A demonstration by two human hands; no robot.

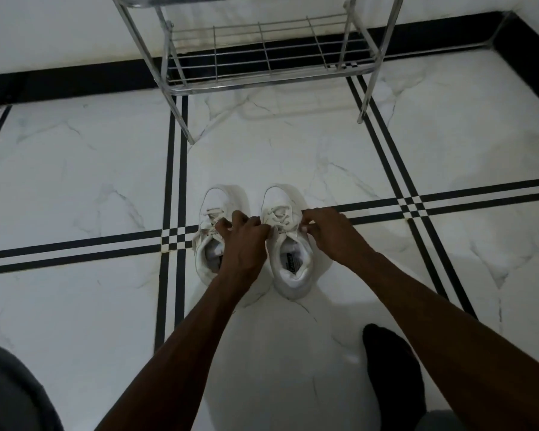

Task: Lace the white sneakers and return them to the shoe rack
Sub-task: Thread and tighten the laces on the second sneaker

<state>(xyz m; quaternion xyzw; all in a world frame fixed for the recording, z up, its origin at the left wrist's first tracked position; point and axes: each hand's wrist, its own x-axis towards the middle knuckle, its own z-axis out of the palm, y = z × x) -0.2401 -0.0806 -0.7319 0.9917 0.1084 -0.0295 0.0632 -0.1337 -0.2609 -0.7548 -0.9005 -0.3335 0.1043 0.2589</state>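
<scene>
A metal shoe rack (pixel 262 66) stands against the wall at the top of the view, and the wire shelf that shows holds nothing. In front of it, on the white marbled floor (pixel 75 169) crossed by black tile lines, two white sneakers sit side by side, toes toward the rack and well short of its legs. The left sneaker (pixel 213 209) is partly covered by the left hand (pixel 245 241); its opening shows a white lining. The right sneaker (pixel 288 262) shows a dark label on its insole. Both hands work at the laces (pixel 277 217) of the right sneaker: the left hand's fingers are curled at the sneaker's inner side, pinching lace there, and the right hand (pixel 330 231) has its fingertips closed on the lace at the outer side. The two bare forearms reach in from the bottom of the view. A foot in a dark sock (pixel 392 374) rests on the floor, near the right forearm.
</scene>
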